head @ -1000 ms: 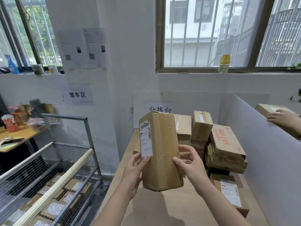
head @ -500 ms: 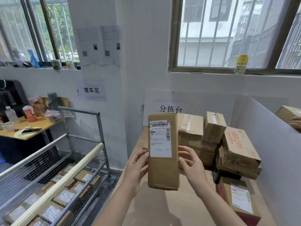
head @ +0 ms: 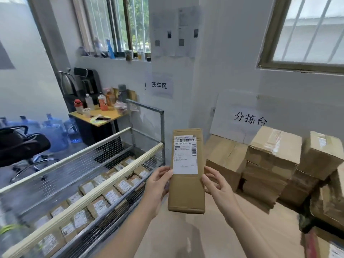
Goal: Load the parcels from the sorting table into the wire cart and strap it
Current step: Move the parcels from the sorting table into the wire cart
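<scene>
Long brown cardboard parcel gripped upright by its side edges, left hand and right hand fingers curled round it, above the pale wooden table. Best swung left over the grey wire cart rail, laid flat, label up, among loaded parcels.

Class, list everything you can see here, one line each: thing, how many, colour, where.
wire cart: one, grey, left.
cart parcels: many, brown, flat in wire cart.
sorting table: one, light wood, below the hands.
stacked parcels: several, brown, on sorting table, right.
held parcel: one, brown, upright, centre.
water jugs: several, blue, floor, far left.
desk: one, yellow top, behind cart.
left hand: one, grips held parcel's left edge.
right hand: one, grips its right edge.
</scene>
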`<action>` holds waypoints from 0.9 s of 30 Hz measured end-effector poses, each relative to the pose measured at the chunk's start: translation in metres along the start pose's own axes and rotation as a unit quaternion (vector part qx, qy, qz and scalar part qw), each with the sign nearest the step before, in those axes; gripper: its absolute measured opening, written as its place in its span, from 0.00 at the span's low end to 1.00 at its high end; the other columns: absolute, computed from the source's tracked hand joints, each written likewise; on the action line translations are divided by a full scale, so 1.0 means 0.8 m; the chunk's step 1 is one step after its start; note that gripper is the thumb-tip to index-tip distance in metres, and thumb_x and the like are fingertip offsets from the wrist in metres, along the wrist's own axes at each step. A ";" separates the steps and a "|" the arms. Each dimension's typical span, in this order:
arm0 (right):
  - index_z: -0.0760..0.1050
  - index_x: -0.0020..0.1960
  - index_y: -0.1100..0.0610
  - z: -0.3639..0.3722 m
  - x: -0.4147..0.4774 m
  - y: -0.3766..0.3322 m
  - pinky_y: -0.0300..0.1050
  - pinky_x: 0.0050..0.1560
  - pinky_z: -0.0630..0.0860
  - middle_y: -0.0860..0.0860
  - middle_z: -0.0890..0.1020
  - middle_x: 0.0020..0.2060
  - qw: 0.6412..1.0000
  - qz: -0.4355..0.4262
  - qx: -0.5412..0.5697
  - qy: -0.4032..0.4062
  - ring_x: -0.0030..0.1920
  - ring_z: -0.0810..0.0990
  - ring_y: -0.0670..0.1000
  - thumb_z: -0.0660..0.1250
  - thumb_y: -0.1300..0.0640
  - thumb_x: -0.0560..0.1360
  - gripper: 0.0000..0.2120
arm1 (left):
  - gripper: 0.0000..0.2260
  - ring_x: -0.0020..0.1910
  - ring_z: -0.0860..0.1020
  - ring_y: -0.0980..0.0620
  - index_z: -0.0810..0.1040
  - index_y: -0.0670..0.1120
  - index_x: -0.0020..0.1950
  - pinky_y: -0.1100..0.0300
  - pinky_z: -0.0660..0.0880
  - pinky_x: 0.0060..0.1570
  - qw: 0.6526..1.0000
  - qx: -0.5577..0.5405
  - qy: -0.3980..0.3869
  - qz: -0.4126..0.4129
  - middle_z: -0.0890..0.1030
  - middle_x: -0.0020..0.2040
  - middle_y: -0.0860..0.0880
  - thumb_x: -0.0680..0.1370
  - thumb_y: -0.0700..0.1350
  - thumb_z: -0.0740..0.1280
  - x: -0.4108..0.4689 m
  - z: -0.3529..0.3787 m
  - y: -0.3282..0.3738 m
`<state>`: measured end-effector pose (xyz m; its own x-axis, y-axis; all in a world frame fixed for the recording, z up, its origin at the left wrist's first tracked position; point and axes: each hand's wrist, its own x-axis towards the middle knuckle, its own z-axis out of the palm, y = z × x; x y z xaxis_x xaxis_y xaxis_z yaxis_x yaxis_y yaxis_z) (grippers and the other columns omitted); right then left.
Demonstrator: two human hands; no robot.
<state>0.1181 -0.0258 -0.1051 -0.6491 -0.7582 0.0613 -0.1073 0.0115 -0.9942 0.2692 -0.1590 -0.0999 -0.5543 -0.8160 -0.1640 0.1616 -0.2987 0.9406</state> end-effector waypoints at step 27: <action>0.72 0.65 0.39 0.591 0.074 -0.010 0.33 0.41 0.78 0.41 0.78 0.58 0.967 0.056 -0.044 -0.243 0.55 0.79 0.41 0.72 0.55 0.75 0.22 | 0.12 0.55 0.81 0.53 0.80 0.52 0.60 0.58 0.79 0.49 0.966 -0.110 0.233 0.011 0.84 0.55 0.53 0.77 0.42 0.72 0.048 -0.549 0.109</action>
<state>0.4365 -0.3790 -0.1355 -0.2320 -0.9656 -0.1172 -0.1338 0.1510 -0.9794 0.6208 -0.4334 -0.1545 -0.1298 -0.9423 -0.3085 0.3671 -0.3347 0.8679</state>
